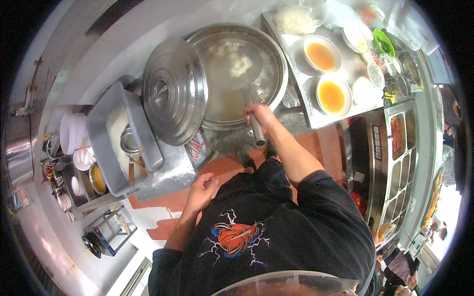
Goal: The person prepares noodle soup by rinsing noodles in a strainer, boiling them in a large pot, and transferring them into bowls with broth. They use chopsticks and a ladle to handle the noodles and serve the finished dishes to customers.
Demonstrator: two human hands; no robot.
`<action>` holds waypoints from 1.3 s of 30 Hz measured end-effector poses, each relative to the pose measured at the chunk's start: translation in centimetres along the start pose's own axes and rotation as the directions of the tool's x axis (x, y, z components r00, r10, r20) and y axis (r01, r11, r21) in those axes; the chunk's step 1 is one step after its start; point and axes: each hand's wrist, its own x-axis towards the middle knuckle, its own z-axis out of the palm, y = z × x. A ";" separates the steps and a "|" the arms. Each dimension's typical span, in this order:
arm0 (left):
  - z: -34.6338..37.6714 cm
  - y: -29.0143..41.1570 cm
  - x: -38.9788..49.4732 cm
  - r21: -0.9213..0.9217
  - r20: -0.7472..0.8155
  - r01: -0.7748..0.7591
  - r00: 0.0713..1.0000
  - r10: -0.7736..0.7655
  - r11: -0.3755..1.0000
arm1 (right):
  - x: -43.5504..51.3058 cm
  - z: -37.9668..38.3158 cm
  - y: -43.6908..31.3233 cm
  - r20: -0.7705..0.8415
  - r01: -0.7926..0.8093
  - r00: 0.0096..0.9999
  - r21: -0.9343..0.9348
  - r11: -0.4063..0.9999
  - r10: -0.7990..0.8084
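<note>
My right hand (261, 117) grips the tubular metal handle (256, 131) of a large round strainer (229, 76). The strainer's head is over or in the cloudy liquid of a wide metal pot (283, 79), partly blurred by steam. Pale food pieces (240, 66), perhaps dumplings, sit in a clump at the strainer's far side. My left hand (202, 192) hangs low in front of my body, loosely curled, with nothing visible in it. Leaning over the pot's left side is a ridged metal lid (174, 92).
On the steel table right of the pot stand two bowls of orange broth (322, 56) (332, 96) and a bag of pale food (296, 22). To the left, a grey plastic tub (105, 148) holds small strainers (130, 140). A counter with food wells (403, 162) runs along the right; other people are beyond it.
</note>
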 end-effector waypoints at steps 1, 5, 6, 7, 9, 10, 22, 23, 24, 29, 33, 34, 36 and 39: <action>-0.1 -0.1 0.1 0.024 0.005 -0.013 1.000 0.013 1.000 | -0.1 0.2 -0.2 -0.013 -0.010 1.000 0.013 1.000 0.011; -0.3 0.9 0.1 0.116 0.035 -0.001 0.999 -0.003 0.993 | 1.8 1.2 -0.9 -0.077 -0.017 0.997 0.048 0.999 0.021; -0.3 1.1 0.0 0.060 0.041 0.024 0.999 -0.026 0.998 | 2.9 1.2 -0.6 -0.061 -0.021 0.998 0.058 0.998 0.025; -0.4 1.1 -0.1 0.045 0.035 0.014 0.999 -0.015 0.999 | 3.6 1.3 -0.3 -0.045 -0.024 0.999 0.066 0.998 0.027; -0.4 1.0 -0.3 0.015 0.021 -0.005 1.000 0.005 1.000 | 4.1 1.4 0.3 -0.006 -0.012 1.000 0.094 0.995 0.013; -0.5 0.8 -0.4 0.036 0.014 -0.005 1.000 0.005 0.999 | 4.1 1.4 0.5 0.013 -0.008 1.000 0.108 0.994 0.007; 0.4 1.1 -1.1 0.061 0.052 0.017 0.998 -0.020 0.998 | 2.2 0.7 -0.8 0.001 -0.077 0.997 0.101 0.992 0.077; 0.5 1.1 -1.1 0.069 0.053 0.021 0.998 -0.025 0.997 | 3.0 0.6 -1.0 0.006 -0.069 0.998 0.102 0.992 0.069; 0.3 0.7 -1.0 0.070 0.048 0.014 0.999 -0.017 0.997 | 3.7 1.0 -1.3 0.017 -0.061 0.998 0.103 0.993 0.059; 0.0 -0.7 -1.0 0.070 0.037 -0.005 0.999 0.003 0.998 | 4.0 0.3 0.1 0.045 0.029 0.999 0.028 0.999 -0.030; 0.5 0.8 -1.7 0.116 0.045 0.063 0.997 -0.069 0.991 | 0.4 -0.3 0.6 0.018 0.025 1.000 0.001 1.000 -0.025; 0.7 0.3 -1.5 0.110 0.052 0.049 0.997 -0.055 0.993 | -0.4 -0.7 0.5 0.029 0.026 0.999 -0.010 1.000 -0.026; 1.1 -0.6 -1.0 0.098 0.066 0.019 0.998 -0.025 0.995 | -1.3 -1.4 0.5 0.043 0.017 0.999 -0.013 1.000 -0.017; 1.5 1.3 -0.6 0.205 0.085 -0.097 0.993 0.081 0.974 | -2.8 -3.1 0.5 0.037 0.040 0.999 -0.004 0.999 -0.039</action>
